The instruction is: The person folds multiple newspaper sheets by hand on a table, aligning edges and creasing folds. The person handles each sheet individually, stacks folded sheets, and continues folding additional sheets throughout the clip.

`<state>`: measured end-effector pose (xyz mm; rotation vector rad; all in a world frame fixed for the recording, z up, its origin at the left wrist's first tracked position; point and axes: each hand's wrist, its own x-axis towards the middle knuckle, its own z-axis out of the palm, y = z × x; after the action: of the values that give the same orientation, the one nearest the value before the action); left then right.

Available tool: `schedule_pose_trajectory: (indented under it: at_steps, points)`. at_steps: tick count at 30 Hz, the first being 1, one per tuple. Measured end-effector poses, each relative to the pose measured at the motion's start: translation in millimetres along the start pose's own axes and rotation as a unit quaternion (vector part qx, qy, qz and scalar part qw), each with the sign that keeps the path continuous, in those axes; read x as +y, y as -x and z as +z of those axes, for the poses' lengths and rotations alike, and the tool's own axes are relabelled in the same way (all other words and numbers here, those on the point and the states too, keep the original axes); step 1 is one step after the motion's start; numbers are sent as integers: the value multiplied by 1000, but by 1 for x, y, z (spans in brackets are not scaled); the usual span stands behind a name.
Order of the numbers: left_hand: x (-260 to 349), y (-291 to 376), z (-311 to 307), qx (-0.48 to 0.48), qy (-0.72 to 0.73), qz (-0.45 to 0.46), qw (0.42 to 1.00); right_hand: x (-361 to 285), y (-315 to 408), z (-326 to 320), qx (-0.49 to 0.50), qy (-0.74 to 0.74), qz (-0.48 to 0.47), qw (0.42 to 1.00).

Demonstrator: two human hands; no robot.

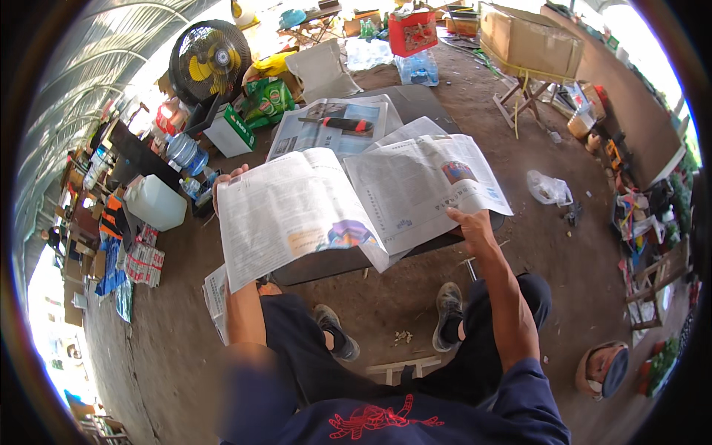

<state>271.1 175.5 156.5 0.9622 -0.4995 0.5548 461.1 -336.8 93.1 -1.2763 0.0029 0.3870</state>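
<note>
An open newspaper (pixel 295 217) is spread between my hands above a dark table (pixel 317 268). My left hand (pixel 229 177) grips the far left edge of its left page, mostly hidden behind the paper. At the lower edge of the right page (pixel 414 183), my right hand (pixel 470 221) pinches the sheet with the thumb on top. Beyond, on the table, lie more newspaper sheets (pixel 300 132), and on them rests a tool with a red and black handle (pixel 347 124) and a narrow blade pointing left; its exact kind I cannot tell.
A black floor fan (pixel 210 62), a white plastic jerrycan (pixel 157 203) and a large water bottle (pixel 187 153) stand at the left. A cardboard box (pixel 528 44) sits on a folding wooden stand at the back right. A plastic bag (pixel 549 188) lies on the dirt floor.
</note>
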Motion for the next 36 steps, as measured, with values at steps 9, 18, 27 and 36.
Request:
schedule_pose_trajectory:
  at_steps: [9, 18, 27, 36]
  points:
    - [30, 79, -5, 125, -79, 42, 988, -4, 2, 20, -61, 167, -21, 984]
    - [33, 84, -14, 68, -153, 98, 981, 1, 3, 25, -83, 257, -48, 962]
    - [7, 61, -68, -41, 80, -50, 995, 3, 7, 8, -94, 214, -68, 970]
    - [-79, 27, 20, 279, -143, -17, 949, -34, 28, 15, -161, 154, 72, 972]
